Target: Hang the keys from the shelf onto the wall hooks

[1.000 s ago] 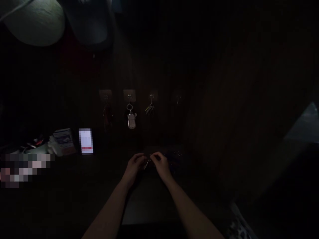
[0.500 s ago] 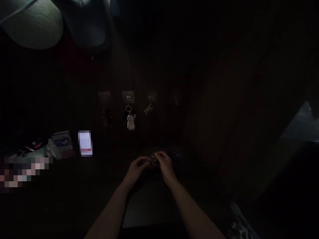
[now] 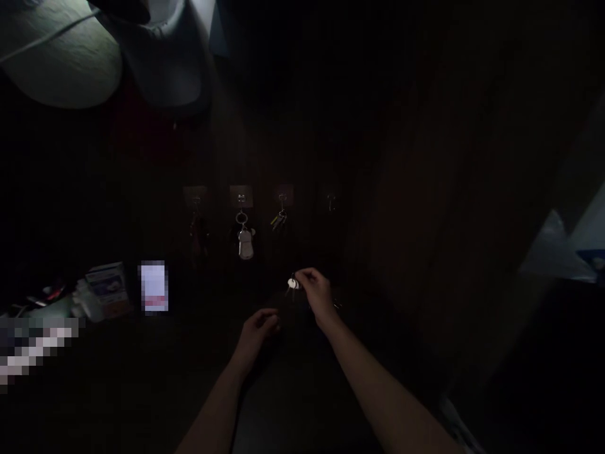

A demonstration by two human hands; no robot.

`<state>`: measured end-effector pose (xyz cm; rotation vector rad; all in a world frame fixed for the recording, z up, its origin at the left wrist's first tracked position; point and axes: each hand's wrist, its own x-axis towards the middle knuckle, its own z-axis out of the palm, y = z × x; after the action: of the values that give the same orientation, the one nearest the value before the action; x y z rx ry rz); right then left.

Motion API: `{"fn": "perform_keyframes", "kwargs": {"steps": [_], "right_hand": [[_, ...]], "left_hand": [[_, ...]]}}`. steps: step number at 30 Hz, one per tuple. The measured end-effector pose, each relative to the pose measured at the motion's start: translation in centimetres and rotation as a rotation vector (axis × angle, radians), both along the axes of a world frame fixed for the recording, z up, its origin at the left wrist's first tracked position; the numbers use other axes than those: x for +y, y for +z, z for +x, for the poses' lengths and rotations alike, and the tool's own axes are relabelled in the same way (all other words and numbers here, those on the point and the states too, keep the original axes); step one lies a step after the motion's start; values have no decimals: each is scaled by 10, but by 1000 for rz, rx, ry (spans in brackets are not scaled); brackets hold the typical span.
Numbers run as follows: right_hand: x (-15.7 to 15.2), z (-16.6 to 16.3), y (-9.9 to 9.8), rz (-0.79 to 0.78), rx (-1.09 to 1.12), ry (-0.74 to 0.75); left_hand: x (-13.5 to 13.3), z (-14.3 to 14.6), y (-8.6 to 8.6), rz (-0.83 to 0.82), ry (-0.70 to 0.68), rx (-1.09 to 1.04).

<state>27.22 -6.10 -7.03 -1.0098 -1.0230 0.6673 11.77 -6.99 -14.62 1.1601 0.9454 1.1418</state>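
Note:
A small bunch of keys hangs from the pinched fingertips of my right hand, with one key catching the light. Lower and to the left, my left hand is held over the dark surface, fingers half curled and thumb a little apart, with nothing visible in it. Behind the hands, a row of wall hooks carries a pale figure-shaped keychain, a second key bunch with a yellow-green piece, and a dark reddish hanging item too dim to name. The rightmost hook bears nothing visible.
A bright blurred-out rectangle stands at the left beside a small box and other items. Caps hang at the upper left. Small shiny metal bits show just right of my right wrist. Much of the scene is dark.
Both hands were together on the keys. My left hand has let go and moved down, while my right hand has lifted the keys slightly up. The view has tilted up a little.

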Motion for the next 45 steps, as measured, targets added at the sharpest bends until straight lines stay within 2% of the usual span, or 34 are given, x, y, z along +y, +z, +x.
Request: {"fn": "perform_keyframes", "kwargs": {"steps": [4,7,10,13,16,21,31,37,45], "right_hand": [[26,11,42,103,-2,-45],[44,17,74,146,17,5],[62,19,102,183,-53,-10],[79,20,122,273,-143,-61],[93,18,133,328,-241,-69],[105,11,135,320,-324,-26],[115,4,121,246,-294,-108],[100,0,106,168,-202,-66],[73,1,75,46,-194,7]], "left_hand": [[3,0,-4,-8,-5,-25],[3,1,-4,-14,-18,-27],[1,1,-2,-14,-23,-32],[-2,1,1,-14,-17,-5],[-2,1,1,-3,-20,15],[-3,2,2,5,-31,21],[-5,2,7,25,-43,33],[-4,1,5,27,-51,65],[-2,1,4,19,-43,35]]}}
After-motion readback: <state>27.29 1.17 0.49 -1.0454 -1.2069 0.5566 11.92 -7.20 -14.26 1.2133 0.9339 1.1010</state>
